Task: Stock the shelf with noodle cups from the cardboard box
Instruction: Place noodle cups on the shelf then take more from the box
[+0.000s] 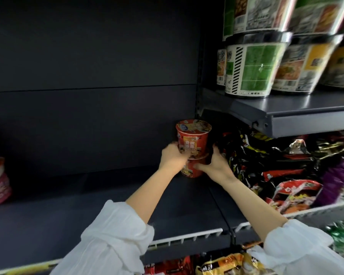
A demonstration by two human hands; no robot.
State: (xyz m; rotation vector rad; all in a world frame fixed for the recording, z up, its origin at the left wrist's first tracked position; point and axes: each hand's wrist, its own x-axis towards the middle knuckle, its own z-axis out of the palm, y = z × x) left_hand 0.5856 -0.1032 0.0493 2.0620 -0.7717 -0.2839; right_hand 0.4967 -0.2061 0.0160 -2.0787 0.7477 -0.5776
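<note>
Deep at the back of the dark shelf [107, 211], left hand [172, 157] and right hand [216, 165] clasp two stacked red noodle cups [193, 143], best kept upright and settled squarely before letting go.

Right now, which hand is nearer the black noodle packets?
Right. The right hand grips the stacked red cups beside the black noodle packets; the left hand holds the cups' far side.

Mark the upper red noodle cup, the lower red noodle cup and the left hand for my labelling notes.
upper red noodle cup [193, 140]: head view, on its printed side wall.
lower red noodle cup [195, 171]: head view, on its side wall.
left hand [172, 158]: head view, on its back.
</note>
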